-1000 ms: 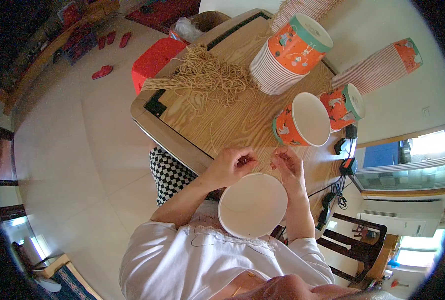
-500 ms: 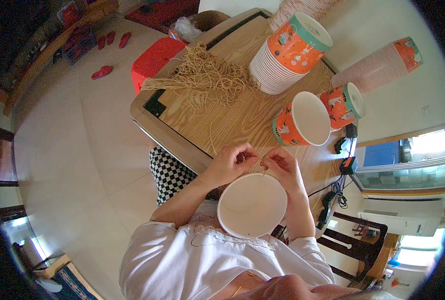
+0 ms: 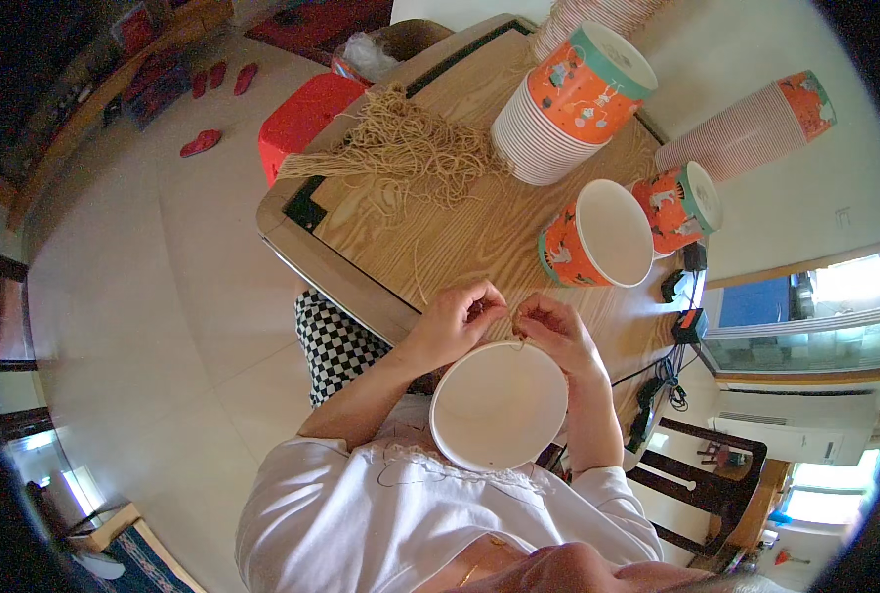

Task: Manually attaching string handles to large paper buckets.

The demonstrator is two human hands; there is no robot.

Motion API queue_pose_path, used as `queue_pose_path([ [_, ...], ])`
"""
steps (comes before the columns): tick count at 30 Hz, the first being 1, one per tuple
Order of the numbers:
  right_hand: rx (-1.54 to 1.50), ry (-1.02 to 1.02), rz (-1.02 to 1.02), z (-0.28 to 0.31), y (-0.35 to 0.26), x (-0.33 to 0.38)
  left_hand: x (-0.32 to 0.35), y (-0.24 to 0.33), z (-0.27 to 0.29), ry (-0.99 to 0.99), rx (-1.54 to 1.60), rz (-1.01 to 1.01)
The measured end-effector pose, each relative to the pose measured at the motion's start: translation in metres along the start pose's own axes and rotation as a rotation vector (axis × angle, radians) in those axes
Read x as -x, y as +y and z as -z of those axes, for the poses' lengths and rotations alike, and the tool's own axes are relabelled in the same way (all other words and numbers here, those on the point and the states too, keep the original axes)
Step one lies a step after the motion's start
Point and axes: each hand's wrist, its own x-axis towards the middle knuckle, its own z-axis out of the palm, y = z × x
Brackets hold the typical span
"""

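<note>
"So, why's the tub [image 3: 499, 409] just below the fingers [image 3: 483, 290], against the shirt [image 3: 390, 514]?"
"Probably to free both hands: right hand [image 3: 556, 332] seemingly pinching string [image 3: 520, 342]; left hand [image 3: 457, 321] curled narrow, hold unclear."

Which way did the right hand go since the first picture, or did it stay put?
Yes, the right hand moved left, judged against the open cup on the table.
</note>
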Motion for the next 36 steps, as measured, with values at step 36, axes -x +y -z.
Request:
queue_pose_path([
  [36, 0.169, -0.530, 0.257, 0.015, 0.003, -0.004, 0.005, -0.019, 0.011, -0.205, -0.210, 0.084],
])
